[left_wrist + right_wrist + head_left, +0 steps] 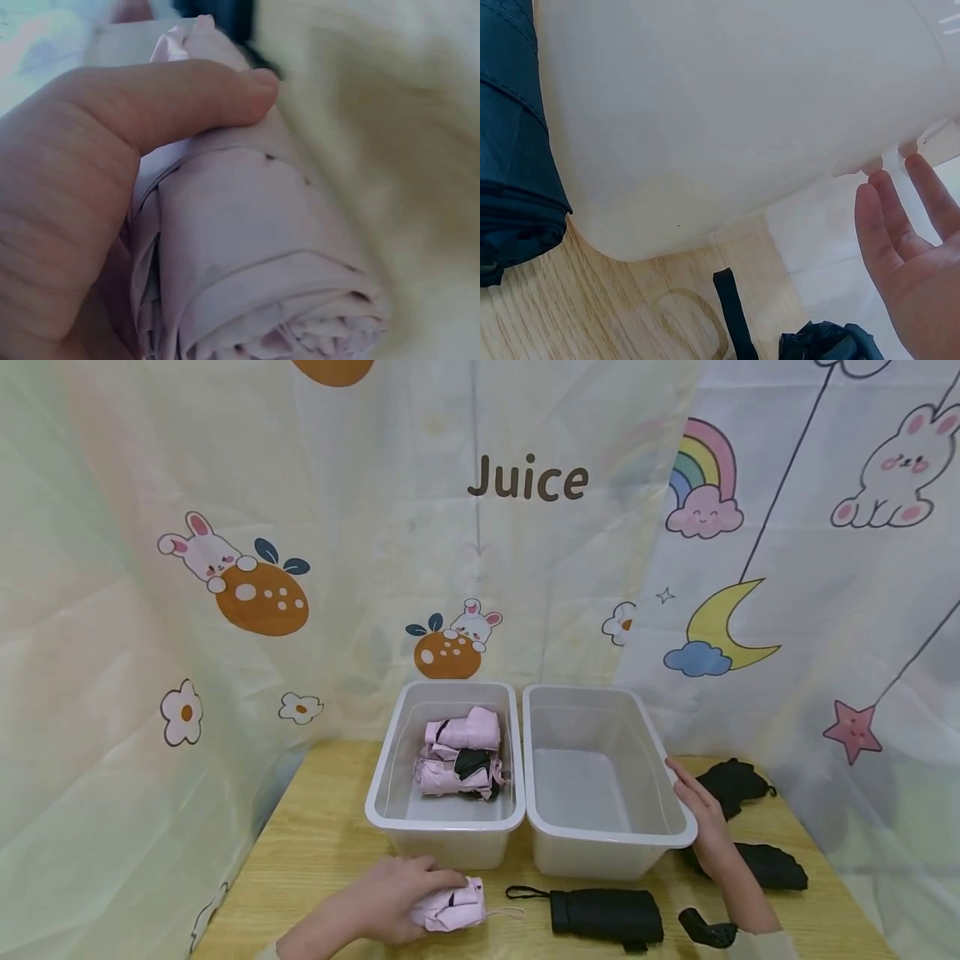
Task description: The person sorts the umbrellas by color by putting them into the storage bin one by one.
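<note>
My left hand (390,897) grips a folded pink umbrella (453,910) low over the wooden table, in front of the left bin. In the left wrist view the thumb lies across the rolled pink cloth (240,217). My right hand (705,822) touches the right side of a white bin (611,839). Its fingers (922,184) are extended against the bin's wall in the right wrist view. Pink folded umbrellas (465,732) lie inside the left white bin (450,824). No umbrella shows inside the right bin.
A black folded umbrella (611,914) with a wrist loop lies before the right bin. More black umbrellas (772,866) lie right of it, near my right forearm, with a curved black piece (705,931) at the front. A printed curtain (360,568) hangs behind the table (300,827).
</note>
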Tool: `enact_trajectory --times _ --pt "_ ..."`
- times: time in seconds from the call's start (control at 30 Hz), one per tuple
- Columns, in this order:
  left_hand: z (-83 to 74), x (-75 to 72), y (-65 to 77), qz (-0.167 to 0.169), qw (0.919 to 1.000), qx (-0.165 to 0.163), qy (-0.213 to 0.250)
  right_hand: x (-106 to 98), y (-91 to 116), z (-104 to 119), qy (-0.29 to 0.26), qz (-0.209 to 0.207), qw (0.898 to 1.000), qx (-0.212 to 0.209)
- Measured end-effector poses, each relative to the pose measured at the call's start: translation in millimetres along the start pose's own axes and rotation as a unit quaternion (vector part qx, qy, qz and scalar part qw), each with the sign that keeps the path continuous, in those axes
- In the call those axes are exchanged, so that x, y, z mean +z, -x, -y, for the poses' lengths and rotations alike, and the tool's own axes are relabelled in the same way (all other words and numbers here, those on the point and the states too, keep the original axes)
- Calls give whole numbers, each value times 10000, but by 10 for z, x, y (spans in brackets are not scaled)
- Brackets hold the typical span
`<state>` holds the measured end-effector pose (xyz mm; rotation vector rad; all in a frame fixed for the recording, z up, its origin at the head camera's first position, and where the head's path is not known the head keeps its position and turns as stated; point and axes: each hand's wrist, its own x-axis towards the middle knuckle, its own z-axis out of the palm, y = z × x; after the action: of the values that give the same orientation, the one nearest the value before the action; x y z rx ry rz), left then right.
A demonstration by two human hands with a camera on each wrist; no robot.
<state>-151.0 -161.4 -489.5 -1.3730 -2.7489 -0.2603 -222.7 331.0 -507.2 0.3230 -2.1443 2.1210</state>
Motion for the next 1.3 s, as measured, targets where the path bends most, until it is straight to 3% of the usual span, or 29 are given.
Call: enact_trajectory --times 0.2,0.37,0.53,0.67,0.83,1.1,1.3 --pt "-192 -635 -30 -286 9987 424 3 0 1 6 -31 0 10000 -22" --pt "-214 -1144 -136 -193 9987 473 33 -3 -1 10 -95 -2 10000 -8" --pt "-82 -1523 -297 -153 9991 365 125 4 29 1 -122 26 9999 4" --pt "156 -1724 -511 -193 9993 239 209 0 22 -4 -171 51 9998 -50" --pt "515 -1737 -875 -21 9998 52 179 -13 8 9 -177 23 9998 -75" --pt "970 -1361 -1318 420 9988 -155 -209 10 2 0 -133 18 9999 -56" --pt "1164 -1163 -1528 543 9980 -287 113 14 20 22 -157 12 9998 -98"
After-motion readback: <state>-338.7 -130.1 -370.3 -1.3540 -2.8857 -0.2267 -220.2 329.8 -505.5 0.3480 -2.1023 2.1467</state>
